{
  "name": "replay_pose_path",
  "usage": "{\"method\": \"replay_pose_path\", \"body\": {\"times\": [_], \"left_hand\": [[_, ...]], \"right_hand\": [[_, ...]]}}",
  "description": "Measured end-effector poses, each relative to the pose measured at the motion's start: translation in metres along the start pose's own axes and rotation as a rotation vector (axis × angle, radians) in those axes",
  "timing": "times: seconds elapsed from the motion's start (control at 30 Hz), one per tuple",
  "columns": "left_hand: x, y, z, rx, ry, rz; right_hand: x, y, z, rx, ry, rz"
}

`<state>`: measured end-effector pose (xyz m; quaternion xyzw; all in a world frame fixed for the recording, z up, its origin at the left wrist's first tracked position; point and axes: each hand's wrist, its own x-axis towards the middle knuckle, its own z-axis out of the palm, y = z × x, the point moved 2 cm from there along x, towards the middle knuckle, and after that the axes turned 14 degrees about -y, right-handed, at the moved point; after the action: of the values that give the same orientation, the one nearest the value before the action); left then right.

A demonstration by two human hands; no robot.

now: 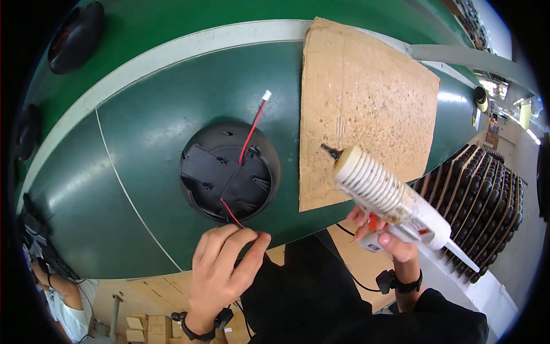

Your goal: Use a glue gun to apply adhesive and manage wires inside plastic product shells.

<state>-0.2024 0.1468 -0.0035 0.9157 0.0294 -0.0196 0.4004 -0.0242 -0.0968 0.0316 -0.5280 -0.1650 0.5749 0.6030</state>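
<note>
My right hand [382,232] is wrapped round the handle of a white hot glue gun [395,198], its dark nozzle pointing up and left over the cardboard. Low at the table's near edge, my left hand [229,258] pinches the end of a thin red and black cable [231,213]. That cable runs into a round black plastic housing [229,172] lying with its hollow side up on the green table. From the housing's far side a red lead [250,135] stands up, tipped with a white connector [266,96].
A stained cardboard sheet [366,109] lies right of the housing. Stacked dark round parts [475,206] fill a rack at the right. Black curved parts [76,37] rest beyond the table's pale rail [217,35]. At the lower left, another person's arm [67,292] shows.
</note>
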Motion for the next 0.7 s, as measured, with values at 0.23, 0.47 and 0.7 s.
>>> {"method": "replay_pose_path", "body": {"times": [0.23, 0.47, 0.7], "left_hand": [[0.037, -0.047, -0.067, -0.278, 0.284, -0.164], [0.121, -0.080, -0.044, -0.764, -0.173, 0.056], [0.135, -0.091, -0.041, -0.880, -0.219, -0.112]], "right_hand": [[0.009, 0.000, 0.020, -0.634, -0.070, 0.201], [0.041, -0.007, 0.044, -0.820, -0.164, 0.099], [0.055, -0.015, 0.051, -0.872, -0.210, 0.016]]}}
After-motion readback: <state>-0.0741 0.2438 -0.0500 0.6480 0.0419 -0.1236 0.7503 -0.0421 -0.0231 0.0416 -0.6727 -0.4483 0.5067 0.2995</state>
